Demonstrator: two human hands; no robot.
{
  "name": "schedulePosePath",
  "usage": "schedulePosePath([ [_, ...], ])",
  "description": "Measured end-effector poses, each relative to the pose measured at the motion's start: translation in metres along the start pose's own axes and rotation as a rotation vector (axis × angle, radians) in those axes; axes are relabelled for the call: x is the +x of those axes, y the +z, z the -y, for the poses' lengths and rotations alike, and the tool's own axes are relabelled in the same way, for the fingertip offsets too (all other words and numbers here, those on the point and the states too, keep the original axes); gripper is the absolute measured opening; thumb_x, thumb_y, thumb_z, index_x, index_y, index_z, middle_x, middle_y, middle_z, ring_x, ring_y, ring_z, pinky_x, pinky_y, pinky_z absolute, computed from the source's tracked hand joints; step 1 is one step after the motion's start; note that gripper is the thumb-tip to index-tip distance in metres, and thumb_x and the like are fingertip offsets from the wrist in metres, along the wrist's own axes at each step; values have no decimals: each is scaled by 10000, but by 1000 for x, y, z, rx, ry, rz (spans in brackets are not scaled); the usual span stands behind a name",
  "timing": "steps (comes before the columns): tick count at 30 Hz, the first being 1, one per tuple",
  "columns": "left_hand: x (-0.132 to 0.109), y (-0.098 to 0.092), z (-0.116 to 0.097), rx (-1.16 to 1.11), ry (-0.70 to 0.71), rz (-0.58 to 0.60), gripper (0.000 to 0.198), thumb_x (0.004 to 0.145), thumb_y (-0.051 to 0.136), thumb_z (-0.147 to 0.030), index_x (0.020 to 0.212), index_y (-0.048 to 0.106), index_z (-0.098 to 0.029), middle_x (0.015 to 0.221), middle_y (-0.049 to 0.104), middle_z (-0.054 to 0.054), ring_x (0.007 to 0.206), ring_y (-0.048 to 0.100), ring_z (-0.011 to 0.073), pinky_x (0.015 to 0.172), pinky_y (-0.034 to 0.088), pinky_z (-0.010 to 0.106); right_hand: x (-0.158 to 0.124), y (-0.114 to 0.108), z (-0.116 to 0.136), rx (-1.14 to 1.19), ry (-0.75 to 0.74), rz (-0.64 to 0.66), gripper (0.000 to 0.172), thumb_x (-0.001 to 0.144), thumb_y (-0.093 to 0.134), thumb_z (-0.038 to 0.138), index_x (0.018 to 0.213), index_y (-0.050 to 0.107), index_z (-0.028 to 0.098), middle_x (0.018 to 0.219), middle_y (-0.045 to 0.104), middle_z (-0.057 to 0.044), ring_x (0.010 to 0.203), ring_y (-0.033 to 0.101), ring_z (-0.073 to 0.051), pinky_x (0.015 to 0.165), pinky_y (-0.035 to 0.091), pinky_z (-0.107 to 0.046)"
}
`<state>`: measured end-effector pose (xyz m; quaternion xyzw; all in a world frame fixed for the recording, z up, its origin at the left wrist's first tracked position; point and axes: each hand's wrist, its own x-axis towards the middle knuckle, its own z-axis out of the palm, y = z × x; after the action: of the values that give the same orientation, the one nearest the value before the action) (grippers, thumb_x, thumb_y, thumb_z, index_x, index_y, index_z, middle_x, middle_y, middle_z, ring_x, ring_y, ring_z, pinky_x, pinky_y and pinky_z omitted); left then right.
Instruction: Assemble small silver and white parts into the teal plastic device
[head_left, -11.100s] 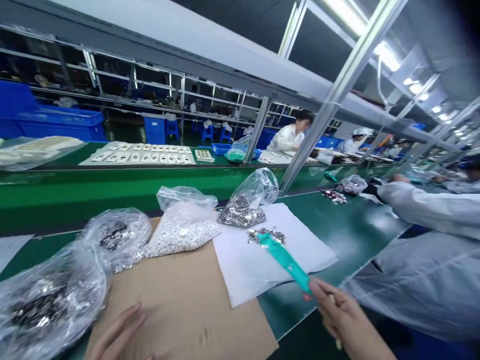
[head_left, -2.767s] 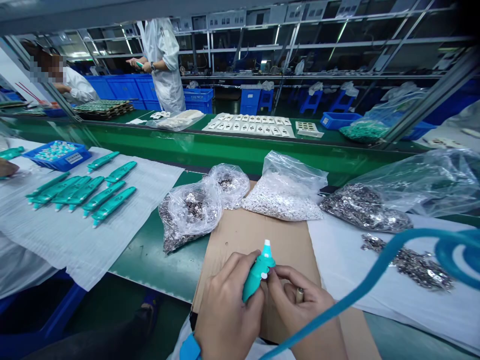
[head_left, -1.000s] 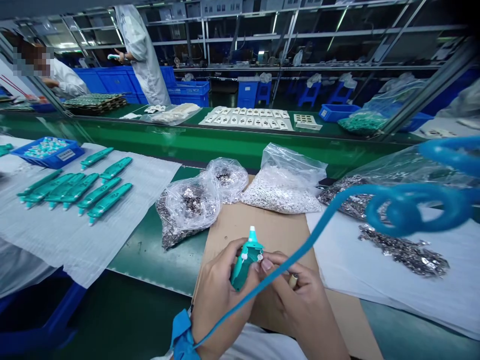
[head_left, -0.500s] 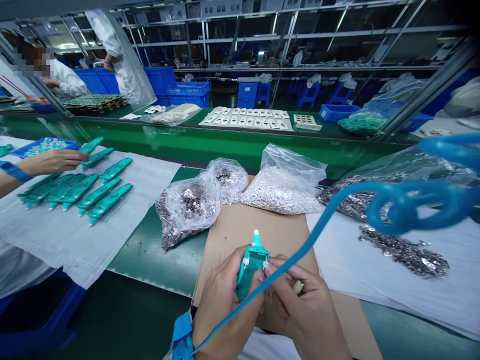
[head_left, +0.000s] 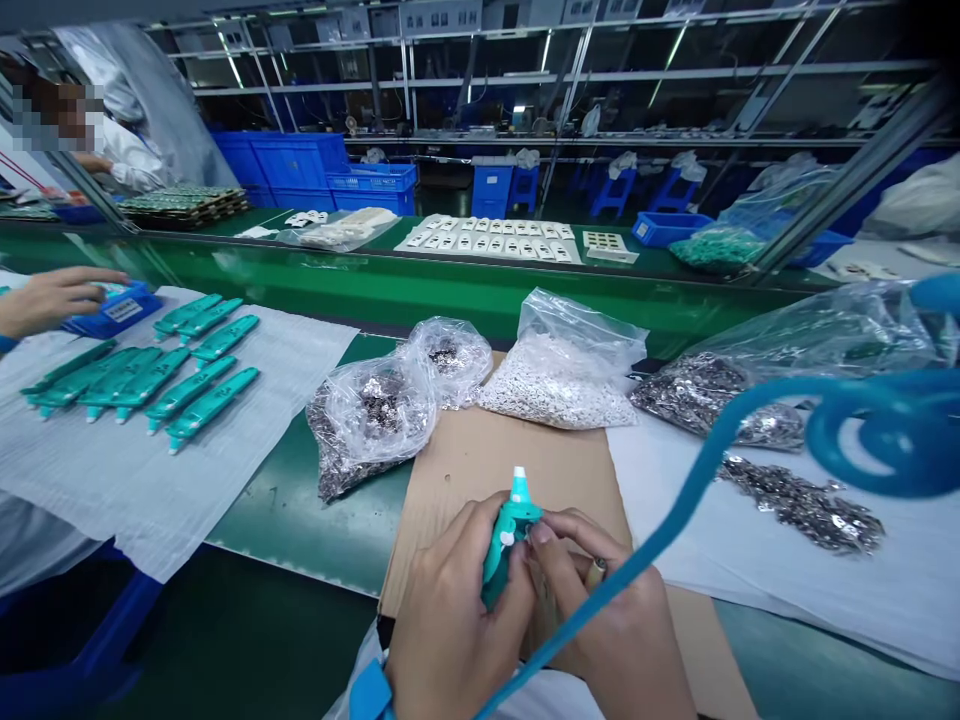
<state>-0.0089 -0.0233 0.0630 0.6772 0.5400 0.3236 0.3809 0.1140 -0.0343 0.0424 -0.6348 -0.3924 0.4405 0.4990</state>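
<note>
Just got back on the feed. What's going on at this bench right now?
The person's left hand grips a teal plastic device upright above a cardboard sheet. The right hand pinches at the device's upper side, with a small tan cylinder showing in its fingers. A blue coiled cord runs from the left wrist. A co-worker's hand rests on a blue crate, beside rows of teal devices.

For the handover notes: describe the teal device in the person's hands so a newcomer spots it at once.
On the green workbench, find the brown cardboard sheet directly before the wearer. Over it, the left hand and right hand hold a teal plastic device, its white tip pointing up. Unlike the similar teal devices lying flat on the white sheet to the left, it is upright and in hand.
</note>
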Motion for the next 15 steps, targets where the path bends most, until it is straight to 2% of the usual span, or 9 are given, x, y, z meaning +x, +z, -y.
schedulePosePath([
  [3,-1,0,0,2,3,19,291,981,449,-252,1234,592,-240,1002,691,59,842,672,206,741,542,289,0,1,1,-18,-7,10,345,843,641,500,744,690,173,651,542,-3,489,397,-101,455,271,-244],
  [7,-1,-1,-3,-34,-4,16,281,974,459,-246,1214,605,-237,1018,698,63,897,674,215,747,534,284,-1,0,10,59,-32,27,350,815,676,506,715,698,171,693,567,-20,540,444,-108,474,314,-230],
  [12,-1,-4,-4,-108,9,49,284,971,478,-256,1222,609,-233,1039,703,67,871,680,196,739,532,263,-1,-8,20,217,198,130,390,724,763,537,654,670,165,594,532,3,475,382,-78,404,223,-199],
  [15,-4,-5,-2,-62,57,44,299,969,470,-240,1237,604,-228,1004,707,64,827,679,193,695,522,260,0,-10,18,245,195,91,395,695,798,512,594,650,160,589,535,8,485,397,-78,434,286,-196],
])
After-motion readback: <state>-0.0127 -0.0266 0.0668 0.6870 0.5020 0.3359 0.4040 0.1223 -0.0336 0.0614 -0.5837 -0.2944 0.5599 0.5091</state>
